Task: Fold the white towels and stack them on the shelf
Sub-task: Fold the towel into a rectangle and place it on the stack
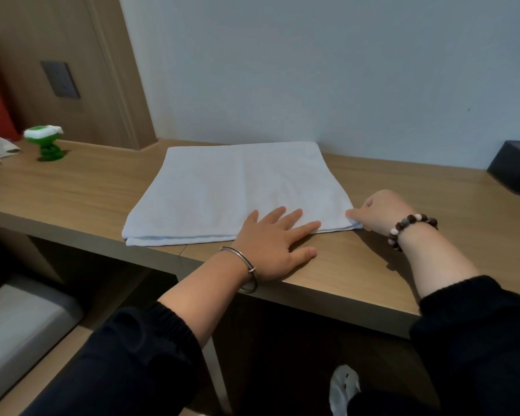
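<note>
Long wooden counter [373, 265] under a pale wall [312, 70], with a green figurine [47, 142] far to the left and a black box [517, 166] at the right end. In the middle, close to the wall, a white towel [237, 187]: lies flat as a broad rectangle, smooth on top, edges fairly square, two layers showing along the near edge, so probably folded at least once. Left hand [270, 244] flat on the near edge, fingers straight and spread on the cloth, thumb out on the bare wood, pressing rather than gripping. Right hand [379, 211] at the near right corner, thumb and fingertips pinched on that corner. Looks like an early-to-middle stage: one fold made and being evened up, likely further folds needed to bring it down to a compact size. No finished stack in view, no other towel for certain, and no sure telling which surface counts as the shelf; stacking not yet done.
</note>
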Tool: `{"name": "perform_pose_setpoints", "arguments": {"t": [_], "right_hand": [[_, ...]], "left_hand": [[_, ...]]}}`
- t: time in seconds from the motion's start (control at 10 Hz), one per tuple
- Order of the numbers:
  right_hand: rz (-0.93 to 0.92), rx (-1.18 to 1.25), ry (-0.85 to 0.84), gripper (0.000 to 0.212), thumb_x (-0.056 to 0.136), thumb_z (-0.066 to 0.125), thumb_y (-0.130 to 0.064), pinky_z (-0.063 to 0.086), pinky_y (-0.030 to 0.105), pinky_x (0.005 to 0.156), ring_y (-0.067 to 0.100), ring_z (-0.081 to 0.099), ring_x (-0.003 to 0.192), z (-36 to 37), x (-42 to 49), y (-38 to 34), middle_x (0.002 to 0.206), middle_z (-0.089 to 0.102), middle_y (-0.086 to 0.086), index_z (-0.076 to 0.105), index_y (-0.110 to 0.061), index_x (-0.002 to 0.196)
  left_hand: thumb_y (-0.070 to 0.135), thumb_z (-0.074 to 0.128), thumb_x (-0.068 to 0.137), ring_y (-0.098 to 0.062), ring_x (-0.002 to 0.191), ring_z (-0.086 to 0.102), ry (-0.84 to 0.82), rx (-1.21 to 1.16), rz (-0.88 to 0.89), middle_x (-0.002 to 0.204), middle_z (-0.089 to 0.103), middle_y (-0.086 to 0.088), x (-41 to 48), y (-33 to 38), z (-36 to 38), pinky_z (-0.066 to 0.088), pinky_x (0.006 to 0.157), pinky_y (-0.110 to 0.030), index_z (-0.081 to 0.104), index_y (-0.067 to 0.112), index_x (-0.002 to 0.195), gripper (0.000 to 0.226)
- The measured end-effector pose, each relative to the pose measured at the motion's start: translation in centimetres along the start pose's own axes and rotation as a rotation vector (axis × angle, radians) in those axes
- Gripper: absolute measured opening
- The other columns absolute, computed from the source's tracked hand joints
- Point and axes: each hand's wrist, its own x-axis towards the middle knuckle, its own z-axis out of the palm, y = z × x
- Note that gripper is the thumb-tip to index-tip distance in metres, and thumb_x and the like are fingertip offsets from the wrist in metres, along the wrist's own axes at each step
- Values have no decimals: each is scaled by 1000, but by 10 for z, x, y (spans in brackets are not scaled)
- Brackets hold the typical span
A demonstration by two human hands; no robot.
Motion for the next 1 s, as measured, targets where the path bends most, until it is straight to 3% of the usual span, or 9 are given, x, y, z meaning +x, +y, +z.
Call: {"name": "perform_pose_setpoints", "arguments": {"t": [0.1, 0.3, 0.4, 0.5, 0.7, 0.8, 0.9, 1.0], "right_hand": [[-21, 23, -2, 24, 86, 59, -23, 38, 31, 63, 25, 49, 69, -3, -2, 0, 70, 50, 13, 61, -4, 72], [-8, 57, -7, 44, 91, 58, -33, 39, 30, 60, 25, 52, 69, -1, 0, -2, 76, 57, 15, 44, -9, 57], [-1, 99, -11, 32, 89, 57, -20, 37, 30, 62, 23, 47, 63, 0, -2, -3, 65, 49, 10, 54, -8, 59], [34, 235, 64, 37, 81, 55, -7, 29, 28, 56, 19, 31, 49, -3, -1, -2, 50, 33, 4, 37, -13, 50], [25, -13, 97, 22, 80, 58, -12, 34, 23, 51, 23, 46, 56, 7, 1, 2, 60, 49, 7, 52, -6, 60], [4, -100, 145, 25, 83, 55, -14, 30, 25, 48, 23, 44, 53, 11, 3, 3, 58, 46, 5, 47, -9, 59], [19, -236, 205, 20, 87, 48, -16, 35, 27, 50, 23, 49, 60, 14, 1, 4, 67, 51, 7, 52, -8, 69], [-74, -380, 416, 25, 86, 47, -12, 42, 41, 86, 30, 48, 106, 17, 0, 0, 115, 52, 13, 53, -8, 111]], "left_hand": [[65, 17, 93, -15, 146, -1, -4, -7, -1, 159, 2, 12, 0, -1, 0, 2, 116, -51, 5, 52, 145, 56], [66, 17, 93, -16, 146, -1, -12, -4, 3, 159, 1, 11, 1, -1, 0, 2, 116, -52, 5, 52, 145, 55], [66, 17, 92, -16, 146, -1, -5, -7, 2, 159, 1, 11, 1, -1, 0, 1, 116, -52, 5, 52, 145, 55], [66, 17, 93, -16, 146, -2, -15, -7, 1, 159, 0, 11, 2, -1, 0, 1, 116, -52, 4, 52, 145, 56], [62, 18, 94, -15, 146, -1, 0, -12, 23, 159, 2, 11, 1, -2, 0, 2, 116, -51, 6, 50, 146, 54], [55, 26, 96, -12, 146, 3, 77, -67, 39, 159, 9, 12, -5, -6, 1, 2, 115, -49, 16, 44, 147, 52], [53, 25, 96, -14, 146, -3, 122, -18, -146, 159, 6, 13, -19, -31, 3, -2, 113, -56, 14, 44, 147, 53], [54, 17, 96, -18, 147, -2, 82, 18, -279, 159, 3, 10, -34, -52, 5, 1, 113, -57, 5, 48, 146, 52]]}}
